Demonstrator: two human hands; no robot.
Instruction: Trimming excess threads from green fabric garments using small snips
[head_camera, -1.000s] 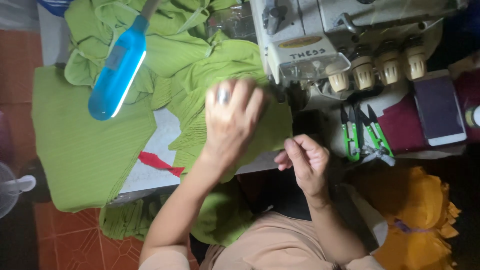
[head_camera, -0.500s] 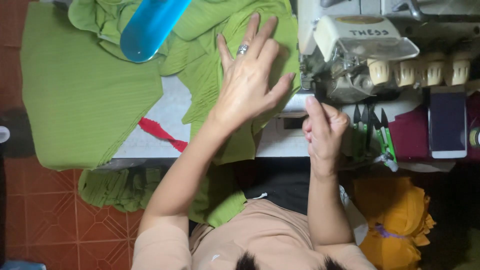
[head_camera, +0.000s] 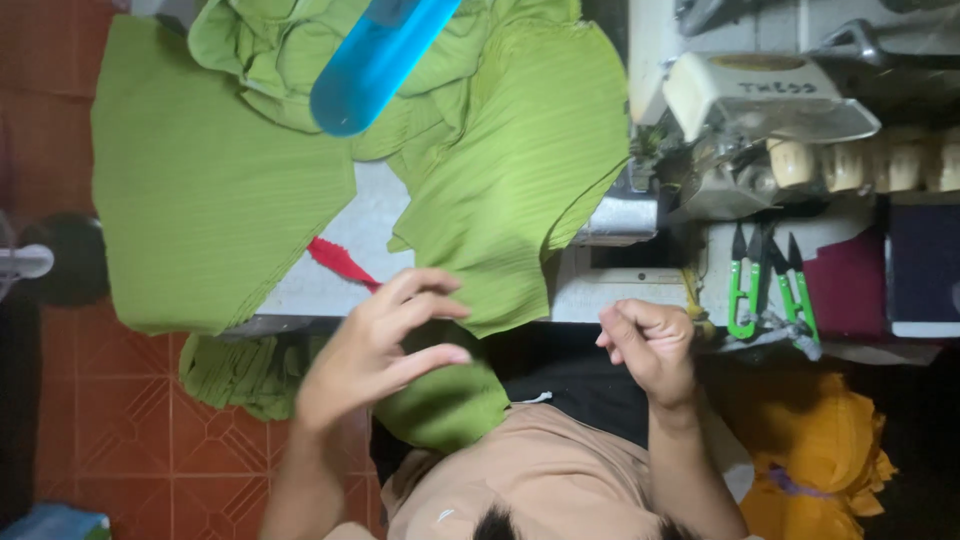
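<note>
A ribbed green fabric piece (head_camera: 520, 170) lies on the white table (head_camera: 365, 215), its right edge against the overlock sewing machine (head_camera: 760, 100). My left hand (head_camera: 375, 345) hovers just below the fabric's lower edge, fingers apart and curled, holding nothing; it wears a ring. My right hand (head_camera: 650, 345) is a loose fist at the table's front edge, below the machine's bed, with nothing visible in it. More green fabric (head_camera: 450, 400) hangs down over my lap.
A flat stack of green pieces (head_camera: 210, 180) covers the table's left part, with a red scrap (head_camera: 340, 262) beside it. A blue tube-shaped lamp (head_camera: 375, 65) reaches over the fabric. Two green thread snips (head_camera: 745, 285) lie right of the machine. Orange fabric (head_camera: 820, 450) sits lower right.
My left hand has lifted off the green fabric and drawn back toward me, fingers curling. My right hand has pulled back from the machine to the table edge.
</note>
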